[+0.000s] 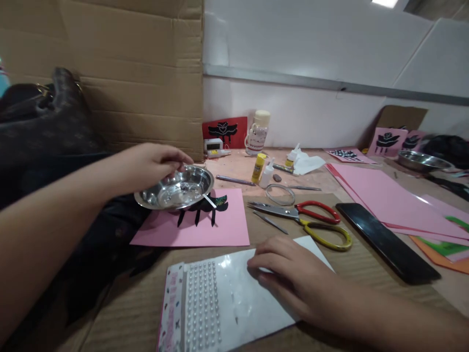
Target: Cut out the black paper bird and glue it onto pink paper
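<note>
My left hand (146,166) is curled over a shiny metal bowl (150,199), its bent fingers reaching over the inside; the fingertips are partly hidden. Small glinting bits (185,187) lie in the bowl. Beneath the bowl is a pink sheet (223,234) with a black cut-out figure (221,203), partly covered, with green glitter at one end. A white strip (210,201) juts out at the bowl's rim. My right hand (286,274) rests, fingers loosely bent and thumb apart, on a clear packet with a white sheet (238,313) bearing rows of stick-on pearls (203,303).
Scissors (318,217) with red and yellow handles and a black case (388,244) lie to the right. Behind stand a glue stick (258,167), white glue bottles (267,173) and a flask (258,132). Pink sheets (395,200) lie at right; a cardboard panel (146,73) rises at left.
</note>
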The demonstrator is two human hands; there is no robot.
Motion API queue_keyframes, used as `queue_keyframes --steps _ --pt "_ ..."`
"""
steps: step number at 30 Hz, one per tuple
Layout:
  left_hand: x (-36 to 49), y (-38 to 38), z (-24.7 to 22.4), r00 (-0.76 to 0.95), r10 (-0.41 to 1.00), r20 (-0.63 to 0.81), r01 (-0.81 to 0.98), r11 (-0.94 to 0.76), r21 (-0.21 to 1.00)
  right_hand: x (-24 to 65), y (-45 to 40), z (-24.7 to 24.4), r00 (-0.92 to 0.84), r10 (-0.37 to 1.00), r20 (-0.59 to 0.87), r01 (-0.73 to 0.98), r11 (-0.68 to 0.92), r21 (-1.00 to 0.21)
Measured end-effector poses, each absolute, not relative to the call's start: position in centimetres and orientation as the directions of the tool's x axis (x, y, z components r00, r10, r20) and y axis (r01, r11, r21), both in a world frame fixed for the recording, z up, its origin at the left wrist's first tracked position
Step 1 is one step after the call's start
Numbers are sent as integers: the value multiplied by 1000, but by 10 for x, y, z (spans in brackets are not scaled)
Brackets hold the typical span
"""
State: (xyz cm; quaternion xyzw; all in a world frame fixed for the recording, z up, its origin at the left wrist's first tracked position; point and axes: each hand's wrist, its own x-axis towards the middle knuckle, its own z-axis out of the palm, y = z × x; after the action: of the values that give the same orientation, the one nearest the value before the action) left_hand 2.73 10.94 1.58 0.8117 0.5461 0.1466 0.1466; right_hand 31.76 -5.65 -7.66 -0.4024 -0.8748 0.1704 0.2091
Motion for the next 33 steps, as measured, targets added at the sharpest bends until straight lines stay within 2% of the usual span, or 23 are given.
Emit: queue_keyframes --steps 1,3,5,8,10,14,17,21,26,29,33 --pt "31 98 21 367 927 75 766 -347 541 318 -56 -76 -593 773 225 631 620 -466" --pt "39 75 25 359 927 107 640 -328 695 318 -55 -76 -598 768 228 623 625 -470" --pt "48 53 18 427 904 31 546 -286 787 319 -54 -77 -605 753 258 602 645 -470" --pt "61 20 -9 595 796 -108 414 -188 891 322 -53 -78 -611 740 280 597 664 -451" --pt "67 2 -29 649 740 -180 348 -78 934 324 -53 -79 -615 728 303 592 680 -433" --pt "71 -15 -59 668 706 -233 85 239 967 325 -52 -81 -605 696 388 552 717 -426" --pt "72 -14 -67 632 735 -246 -19 332 943 324 -53 -79 -574 716 397 561 697 -447" --pt "70 -10 -60 602 757 -254 -26 337 941 322 -54 -74 -545 744 386 589 668 -455" --pt "60 3 -44 520 834 -182 -31 232 972 322 -53 -75 -557 746 365 595 665 -452" --pt "46 25 -38 446 891 -84 -34 111 993 323 -52 -80 -560 735 382 578 677 -456" --pt "25 59 -32 245 968 52 5 -55 998 323 -52 -84 -539 734 414 573 679 -458"
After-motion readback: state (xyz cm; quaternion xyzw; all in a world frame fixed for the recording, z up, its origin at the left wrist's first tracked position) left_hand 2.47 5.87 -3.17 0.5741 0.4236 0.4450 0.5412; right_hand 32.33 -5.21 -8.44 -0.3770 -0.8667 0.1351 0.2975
